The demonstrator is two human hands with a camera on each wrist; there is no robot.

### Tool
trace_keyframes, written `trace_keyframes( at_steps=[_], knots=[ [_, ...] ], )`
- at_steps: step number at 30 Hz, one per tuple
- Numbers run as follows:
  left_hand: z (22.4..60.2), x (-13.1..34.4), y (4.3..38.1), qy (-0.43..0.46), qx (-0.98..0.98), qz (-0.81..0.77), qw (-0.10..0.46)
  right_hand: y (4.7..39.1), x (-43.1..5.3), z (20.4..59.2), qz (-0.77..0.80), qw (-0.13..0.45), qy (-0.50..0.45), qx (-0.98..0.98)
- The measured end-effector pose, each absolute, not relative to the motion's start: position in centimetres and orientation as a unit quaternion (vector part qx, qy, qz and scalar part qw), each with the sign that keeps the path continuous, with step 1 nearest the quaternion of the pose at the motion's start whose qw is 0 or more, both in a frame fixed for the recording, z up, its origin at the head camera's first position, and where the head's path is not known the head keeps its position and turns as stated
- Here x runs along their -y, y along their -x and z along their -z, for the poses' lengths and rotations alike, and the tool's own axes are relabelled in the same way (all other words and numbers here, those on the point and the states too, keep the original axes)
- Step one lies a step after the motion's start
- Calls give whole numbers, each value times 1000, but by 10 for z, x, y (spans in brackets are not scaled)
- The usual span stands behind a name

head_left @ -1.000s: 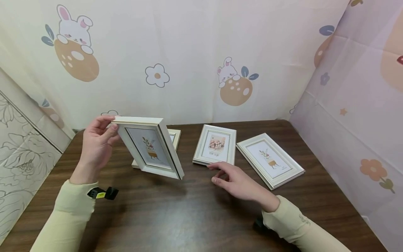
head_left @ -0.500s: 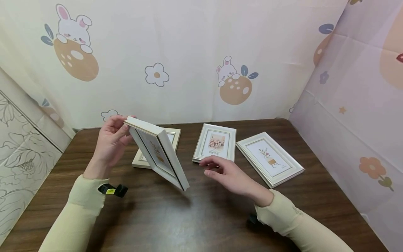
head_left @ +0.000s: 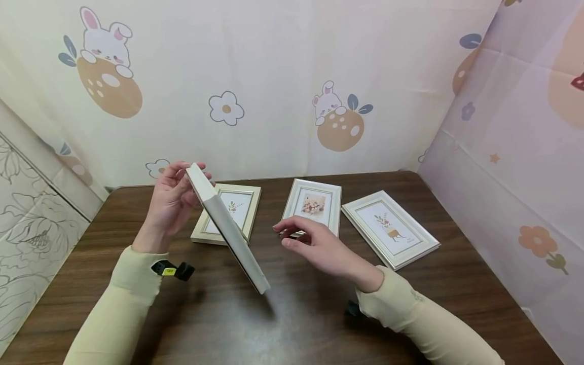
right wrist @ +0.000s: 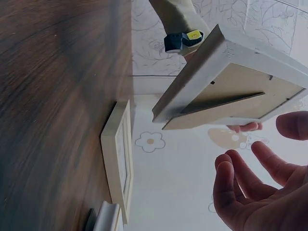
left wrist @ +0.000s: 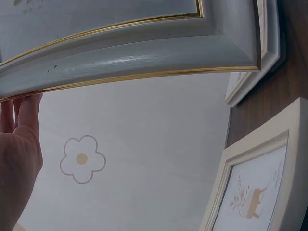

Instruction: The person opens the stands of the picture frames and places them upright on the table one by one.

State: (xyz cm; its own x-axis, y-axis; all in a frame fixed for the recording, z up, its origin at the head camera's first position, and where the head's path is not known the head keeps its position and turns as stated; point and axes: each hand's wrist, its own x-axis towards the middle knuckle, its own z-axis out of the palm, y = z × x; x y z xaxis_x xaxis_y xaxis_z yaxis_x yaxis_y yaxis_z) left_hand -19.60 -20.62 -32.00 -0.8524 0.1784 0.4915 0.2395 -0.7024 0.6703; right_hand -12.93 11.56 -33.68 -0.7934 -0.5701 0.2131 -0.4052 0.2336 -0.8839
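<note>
My left hand (head_left: 170,213) grips a white picture frame (head_left: 228,230) by its upper edge and holds it tilted over the table. It appears almost edge-on in the head view. Gold lines trim its front moulding (left wrist: 144,60) in the left wrist view, while the right wrist view shows its tan backing and stand leg (right wrist: 216,110). My right hand (head_left: 319,248), fingers loosely bent and holding nothing, hovers to the right of the frame, apart from it. Behind the held frame lies a cream picture frame (head_left: 252,215) with a plant print, partly hidden.
A white picture frame (head_left: 336,203) with a flower photo lies at the table's back middle, partly covered by my right hand. Another white picture frame (head_left: 393,230) lies angled at right. The brown wooden table (head_left: 310,319) meets a patterned curtain (head_left: 269,61) behind.
The held frame has swung from showing its print to nearly edge-on, its lower end coming nearer. My left hand has shifted right, my right hand left and slightly away from me.
</note>
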Motion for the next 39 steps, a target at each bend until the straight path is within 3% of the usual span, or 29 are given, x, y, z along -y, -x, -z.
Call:
trace_keyframes(
  at_steps=[9,25,39],
  knots=[
    [321,195,198,294,338,894,-21,144,-93,347,558,70,291,-774],
    [326,185,196,288,375,881,-19,146,-70,357,565,93,368,-733],
    [325,184,196,291,367,883,-31,153,-68,367,539,93,370,-751]
  ],
)
